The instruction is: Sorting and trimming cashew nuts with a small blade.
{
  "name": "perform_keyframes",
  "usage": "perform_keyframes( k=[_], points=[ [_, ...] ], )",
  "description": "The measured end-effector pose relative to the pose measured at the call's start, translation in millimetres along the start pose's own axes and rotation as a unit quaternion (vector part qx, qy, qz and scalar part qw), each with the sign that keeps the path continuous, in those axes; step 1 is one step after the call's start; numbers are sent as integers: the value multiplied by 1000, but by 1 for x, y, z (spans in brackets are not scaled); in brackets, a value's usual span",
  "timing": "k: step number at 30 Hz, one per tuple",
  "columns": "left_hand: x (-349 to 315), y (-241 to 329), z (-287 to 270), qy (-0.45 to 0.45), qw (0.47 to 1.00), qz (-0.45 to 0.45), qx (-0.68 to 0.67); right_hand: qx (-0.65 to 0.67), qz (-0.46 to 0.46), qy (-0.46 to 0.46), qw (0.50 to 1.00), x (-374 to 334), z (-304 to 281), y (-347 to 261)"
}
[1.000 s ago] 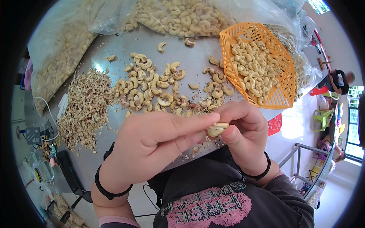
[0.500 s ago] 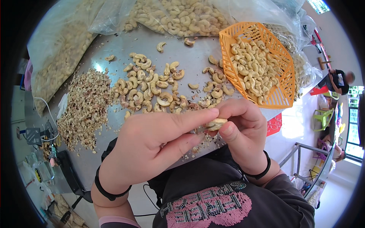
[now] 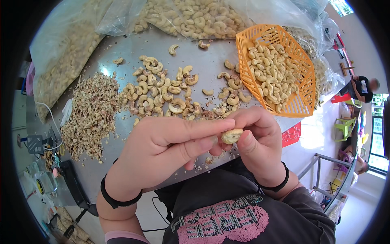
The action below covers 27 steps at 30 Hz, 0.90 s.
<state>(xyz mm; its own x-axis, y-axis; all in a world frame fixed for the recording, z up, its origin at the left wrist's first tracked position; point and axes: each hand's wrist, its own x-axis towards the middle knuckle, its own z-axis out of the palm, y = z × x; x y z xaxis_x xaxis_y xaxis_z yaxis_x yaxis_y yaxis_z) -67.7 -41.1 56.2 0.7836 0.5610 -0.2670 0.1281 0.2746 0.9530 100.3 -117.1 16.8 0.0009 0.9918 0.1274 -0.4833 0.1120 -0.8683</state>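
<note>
Between the thumb and fingers of my right hand point(image 3: 262, 146) is a pale cashew nut point(image 3: 232, 136), held over the near edge of the metal table. My left hand point(image 3: 158, 146) comes in from the left, its index finger stretched along the top and its tip close to the nut and the right fingertips. The left thumb and fingers are pressed together; whatever they hold is hidden. Just beyond my hands lies a loose spread of cashews point(image 3: 164, 91), some with reddish-brown skin on them. A smaller cluster of cashews point(image 3: 232, 87) sits to its right.
An orange plastic basket point(image 3: 242, 61) of peeled cashews stands at the right. On the left is a heap of skin flakes and crumbs point(image 3: 91, 118). Clear plastic bags of cashews point(image 3: 67, 53) line the table's back and left. Far right, a person point(image 3: 361, 87) is near green chairs.
The nut has turned in my right fingers and shows a rounder pale face. My left thumb has drawn back slightly from it, with the left fingers showing lower down.
</note>
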Motion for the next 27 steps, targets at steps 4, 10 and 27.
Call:
perform_keyframes(
  k=[4,10,27],
  points=[
    [2,-8,2,34,992,109,50,10,31,12,999,-1,0,1],
    [4,-13,6,65,973,178,131,38,46,16,998,0,-4,1],
    [8,-16,10,103,909,291,280,126,78,9,989,-2,-3,7]
  ],
)
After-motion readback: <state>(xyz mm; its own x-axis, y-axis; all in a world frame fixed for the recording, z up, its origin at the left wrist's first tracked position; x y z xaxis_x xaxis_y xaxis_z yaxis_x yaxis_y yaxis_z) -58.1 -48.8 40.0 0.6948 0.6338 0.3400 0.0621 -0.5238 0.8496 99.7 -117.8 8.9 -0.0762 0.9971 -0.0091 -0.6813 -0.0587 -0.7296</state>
